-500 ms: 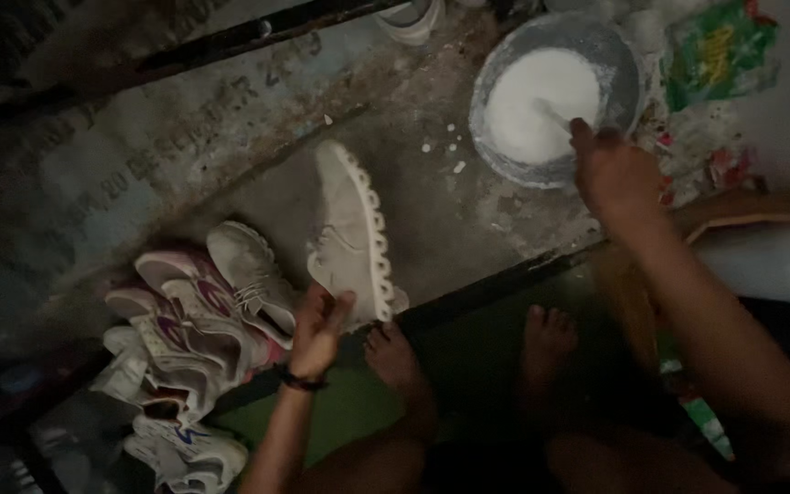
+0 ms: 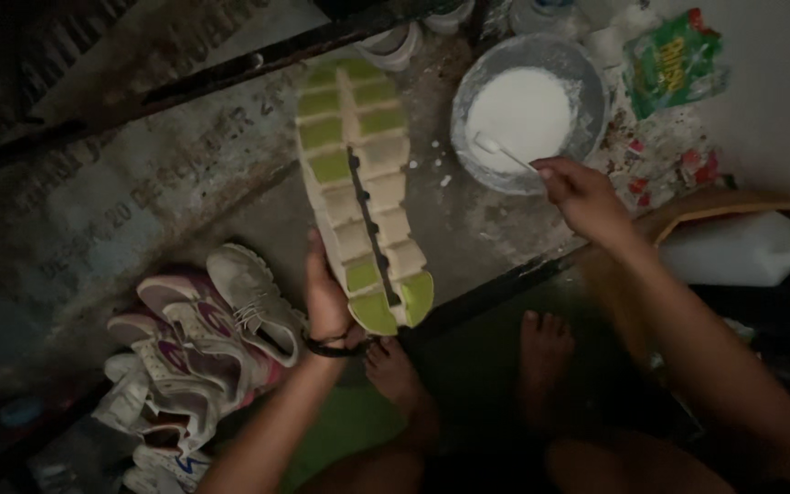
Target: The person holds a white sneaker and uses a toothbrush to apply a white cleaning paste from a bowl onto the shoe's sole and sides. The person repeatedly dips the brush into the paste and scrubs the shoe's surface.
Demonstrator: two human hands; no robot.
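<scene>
we take the shoe [image 2: 363,197] as our landmark: it is tipped sole-up over the stained concrete floor [image 2: 139,201], its beige and yellow-green tread blocks facing us, toe away from us and heel near our body. our left hand [image 2: 326,297] wraps around the heel end from the left side, fingers closed on the upper, a dark band at the wrist just below it; held this way, the whole tread is turned up toward us and open to view. to the right of the shoe's toe sits a round grey basin [image 2: 587,78] holding white, frothy-looking liquid. our right hand [image 2: 578,192] hovers at the basin's near rim, fingers pinched narrow on the handle of a small white brush [image 2: 505,154] whose head rests over the white liquid, probably so it can pick some up. beyond the basin, further right of the shoe, lies a green packet [image 2: 674,64], and lower right a white plastic jug [image 2: 742,247] on its side. left of the shoe's heel, a heap of pale sneakers with pink and purple trim [image 2: 203,338] lies close by. our bare feet [image 2: 468,366] rest just below the heel.
</scene>
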